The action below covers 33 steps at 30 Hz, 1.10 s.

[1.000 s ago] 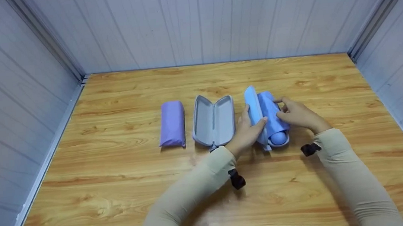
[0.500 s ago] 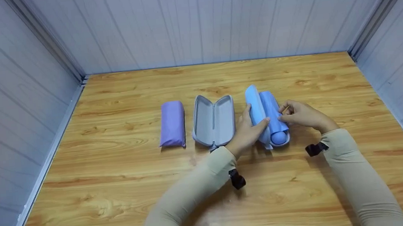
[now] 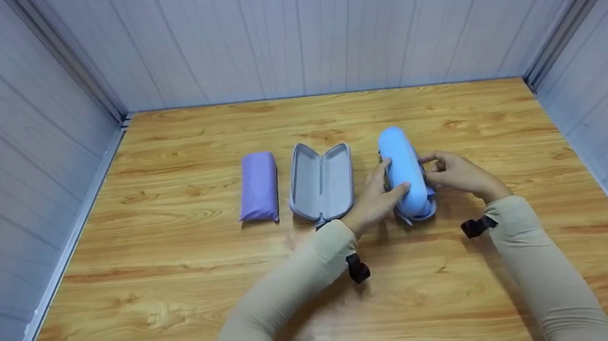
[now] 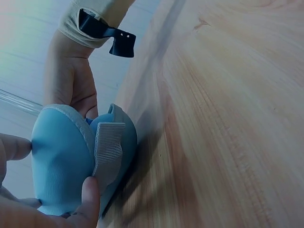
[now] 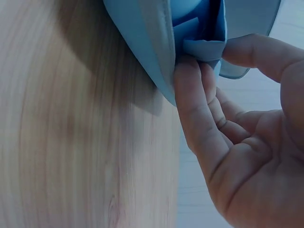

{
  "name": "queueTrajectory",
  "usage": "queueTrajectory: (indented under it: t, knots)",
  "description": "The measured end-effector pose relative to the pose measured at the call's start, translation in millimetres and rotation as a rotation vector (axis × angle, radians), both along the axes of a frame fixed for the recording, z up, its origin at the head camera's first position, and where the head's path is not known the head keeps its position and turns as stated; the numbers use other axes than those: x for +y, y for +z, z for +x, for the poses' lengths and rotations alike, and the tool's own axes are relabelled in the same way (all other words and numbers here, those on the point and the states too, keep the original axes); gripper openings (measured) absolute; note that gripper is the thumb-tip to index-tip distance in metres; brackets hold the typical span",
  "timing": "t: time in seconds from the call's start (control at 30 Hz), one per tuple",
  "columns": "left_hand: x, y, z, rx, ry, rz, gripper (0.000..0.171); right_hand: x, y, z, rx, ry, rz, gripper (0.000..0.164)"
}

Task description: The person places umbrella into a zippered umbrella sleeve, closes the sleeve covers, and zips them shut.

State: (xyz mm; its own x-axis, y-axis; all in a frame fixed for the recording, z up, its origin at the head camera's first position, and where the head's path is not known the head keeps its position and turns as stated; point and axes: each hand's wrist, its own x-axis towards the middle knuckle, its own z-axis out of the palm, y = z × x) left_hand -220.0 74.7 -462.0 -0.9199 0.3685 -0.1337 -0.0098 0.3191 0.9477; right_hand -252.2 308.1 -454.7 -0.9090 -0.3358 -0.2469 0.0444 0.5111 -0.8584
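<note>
A light-blue zip case [image 3: 406, 165] lies on the table right of centre, its lid folded over but a gap left on the right side. My left hand [image 3: 371, 204] grips the lid from the left, fingers and thumb spread along it. A grey pull tab [image 4: 109, 149] hangs at the near end in the left wrist view. Inside is a blue folding umbrella, mostly covered by the lid; its fabric [image 5: 204, 49] sticks out at the gap. There my right hand [image 5: 251, 142] pinches the fabric edge between thumb and fingers.
An open grey zip case [image 3: 337, 181] lies left of the blue one, bare inside. Further left is a purple packet [image 3: 259, 186] on the wood-grain table [image 3: 180, 285]. White panel walls [image 3: 301, 35] enclose the back and sides.
My left hand has swung the blue lid to the right, over the umbrella. The right hand has shifted slightly right and stays at the case's right edge.
</note>
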Motion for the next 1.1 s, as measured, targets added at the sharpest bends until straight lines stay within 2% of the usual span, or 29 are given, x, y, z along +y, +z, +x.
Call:
queueTrajectory:
  t: [0.47, 0.67, 0.87, 1.1]
  knots:
    - [3.5, 0.2, -5.5, 0.048, -0.099, -0.060, 0.076, 3.8, -0.7, 0.3, 0.005, 0.020, -0.002, 0.055]
    - [8.0, -2.2, -6.9, 0.070, -0.094, -0.112, 0.078, 5.6, -1.5, 1.6, 0.004, 0.036, -0.047, 0.052]
    - [11.1, -4.6, -6.9, 0.062, -0.074, -0.162, 0.082, 3.7, -0.1, 2.3, -0.030, 0.005, -0.085, 0.046]
    - [13.6, -6.5, -6.3, 0.095, -0.080, -0.190, 0.083, 4.4, -0.8, 2.6, -0.028, -0.022, -0.057, 0.049]
